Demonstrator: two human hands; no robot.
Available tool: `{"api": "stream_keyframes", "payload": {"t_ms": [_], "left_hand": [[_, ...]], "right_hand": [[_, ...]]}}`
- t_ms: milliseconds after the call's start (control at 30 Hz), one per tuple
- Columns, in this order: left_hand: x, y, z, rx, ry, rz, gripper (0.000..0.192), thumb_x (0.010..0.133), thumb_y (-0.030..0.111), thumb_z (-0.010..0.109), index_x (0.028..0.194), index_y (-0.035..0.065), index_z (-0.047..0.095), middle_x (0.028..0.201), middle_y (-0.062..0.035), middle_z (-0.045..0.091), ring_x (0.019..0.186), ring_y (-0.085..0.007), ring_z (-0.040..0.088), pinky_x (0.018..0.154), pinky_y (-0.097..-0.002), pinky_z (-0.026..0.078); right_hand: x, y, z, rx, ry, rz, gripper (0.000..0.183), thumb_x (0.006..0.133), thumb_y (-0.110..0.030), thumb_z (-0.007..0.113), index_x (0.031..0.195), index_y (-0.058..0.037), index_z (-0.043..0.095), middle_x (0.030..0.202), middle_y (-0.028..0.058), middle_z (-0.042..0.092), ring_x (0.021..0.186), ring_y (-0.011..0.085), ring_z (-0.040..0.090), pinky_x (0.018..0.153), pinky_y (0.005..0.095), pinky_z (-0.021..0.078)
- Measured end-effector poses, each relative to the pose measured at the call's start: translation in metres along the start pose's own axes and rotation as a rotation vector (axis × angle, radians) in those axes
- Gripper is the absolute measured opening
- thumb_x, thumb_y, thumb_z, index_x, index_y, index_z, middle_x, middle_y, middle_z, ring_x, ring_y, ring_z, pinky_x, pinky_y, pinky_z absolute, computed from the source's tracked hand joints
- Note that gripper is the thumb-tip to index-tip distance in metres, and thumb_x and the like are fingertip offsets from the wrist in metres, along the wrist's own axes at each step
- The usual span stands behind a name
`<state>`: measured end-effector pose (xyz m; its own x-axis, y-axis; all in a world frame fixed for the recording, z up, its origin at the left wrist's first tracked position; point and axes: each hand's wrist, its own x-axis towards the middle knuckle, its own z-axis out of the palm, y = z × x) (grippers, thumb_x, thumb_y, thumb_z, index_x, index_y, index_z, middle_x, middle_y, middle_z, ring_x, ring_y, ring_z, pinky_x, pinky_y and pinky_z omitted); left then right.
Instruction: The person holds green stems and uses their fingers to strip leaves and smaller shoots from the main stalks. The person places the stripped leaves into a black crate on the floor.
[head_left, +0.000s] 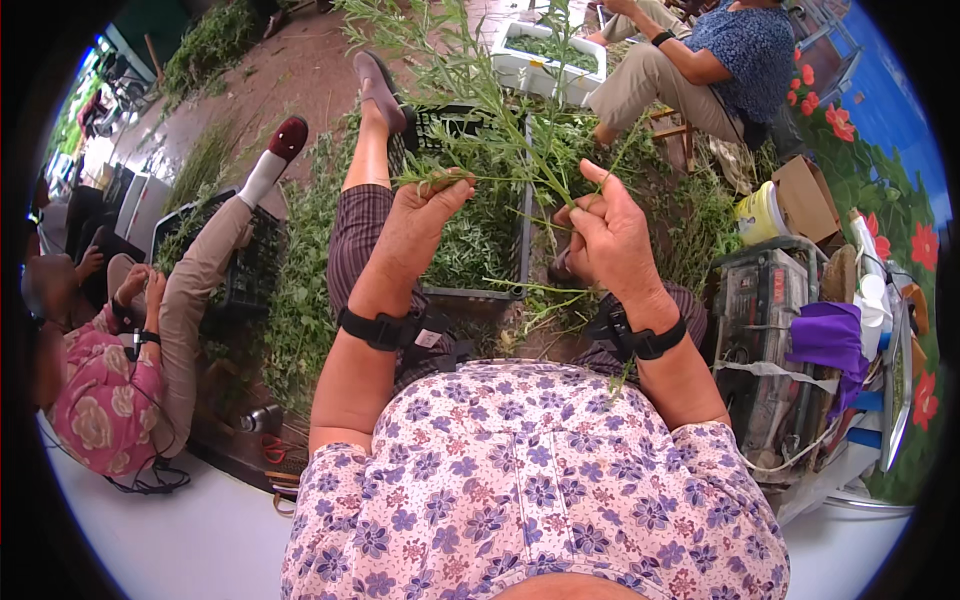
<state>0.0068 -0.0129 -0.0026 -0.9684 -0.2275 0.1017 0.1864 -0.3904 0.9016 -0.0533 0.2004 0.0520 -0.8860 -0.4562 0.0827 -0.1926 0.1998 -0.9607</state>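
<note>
A tall leafy green plant stalk (544, 161) rises from my right hand (611, 225), whose fingers are closed on its lower stem. My left hand (431, 217) pinches a leafy side sprig (420, 177) between thumb and fingertips, to the left of the stalk. Below and between both hands stands a black plastic crate (523, 255) holding many picked green sprigs (472, 251). Thin bare stems (555, 289) lie across the near right corner of the crate. Black straps are around both of my wrists.
Cut plants (300, 300) lie in heaps on both sides. A co-worker in pink (105, 375) sits left beside another black crate (251, 262); another co-worker (720, 67) sits ahead near a white foam box (510, 71) of greens. Right are a yellow-white bucket (761, 214) and a metal-framed machine (761, 360).
</note>
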Motion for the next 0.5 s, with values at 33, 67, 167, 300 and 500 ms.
{"api": "stream_keyframes", "payload": {"t_ms": [33, 67, 167, 300, 500], "left_hand": [[0.0003, 0.0006, -0.0001, 0.043, 0.002, 0.008, 0.014, 0.083, 0.007, 0.055, 0.094, 0.0047, 0.062, 0.092, -0.0049, 0.062, 0.088, -0.016, 0.058, 0.085, -0.0341, 0.044], [-0.0006, 0.0016, 0.0, 0.043, 0.003, 0.006, 0.014, 0.083, 0.007, 0.055, 0.094, 0.0047, 0.062, 0.092, -0.0049, 0.062, 0.088, -0.016, 0.058, 0.085, -0.0341, 0.044], [-0.0032, 0.0032, -0.0006, 0.122, 0.004, -0.014, 0.015, 0.082, 0.008, 0.056, 0.096, 0.0044, 0.062, 0.093, -0.0051, 0.062, 0.089, -0.0157, 0.058, 0.086, -0.0332, 0.043], [-0.0037, 0.004, -0.0006, 0.117, 0.018, -0.013, 0.016, 0.082, 0.013, 0.058, 0.094, 0.0037, 0.063, 0.088, -0.0015, 0.061, 0.083, -0.011, 0.055, 0.08, -0.0277, 0.042], [-0.0057, 0.0046, 0.001, 0.122, 0.049, 0.03, 0.018, 0.081, 0.016, 0.058, 0.091, 0.0014, 0.063, 0.084, 0.0007, 0.06, 0.08, -0.0074, 0.052, 0.074, -0.0239, 0.04]], "right_hand": [[0.0003, 0.0003, 0.0002, -0.005, -0.002, -0.004, 0.045, 0.078, 0.001, 0.046, 0.121, 0.0063, 0.037, 0.075, 0.0095, 0.061, 0.055, 0.0079, 0.051, 0.052, 0.0211, 0.0434], [0.0004, 0.0006, 0.0004, -0.009, -0.005, -0.008, 0.045, 0.078, 0.001, 0.046, 0.121, 0.0062, 0.037, 0.075, 0.0095, 0.061, 0.055, 0.0077, 0.051, 0.052, 0.0211, 0.0433], [0.0002, -0.0002, 0.0009, -0.011, -0.014, 0.003, 0.045, 0.078, 0.001, 0.046, 0.121, 0.0061, 0.037, 0.076, 0.0096, 0.061, 0.055, 0.0075, 0.051, 0.051, 0.021, 0.0431], [0.0007, 0.0, 0.0012, -0.025, -0.013, -0.003, 0.044, 0.078, 0.001, 0.046, 0.121, 0.006, 0.036, 0.076, 0.0096, 0.061, 0.055, 0.0075, 0.05, 0.051, 0.0208, 0.0427], [0.001, 0.0019, 0.0023, 0.017, -0.026, 0.01, 0.048, 0.079, 0.002, 0.045, 0.126, 0.0026, 0.033, 0.077, 0.0086, 0.06, 0.053, 0.0044, 0.046, 0.048, 0.0176, 0.0382]]}}
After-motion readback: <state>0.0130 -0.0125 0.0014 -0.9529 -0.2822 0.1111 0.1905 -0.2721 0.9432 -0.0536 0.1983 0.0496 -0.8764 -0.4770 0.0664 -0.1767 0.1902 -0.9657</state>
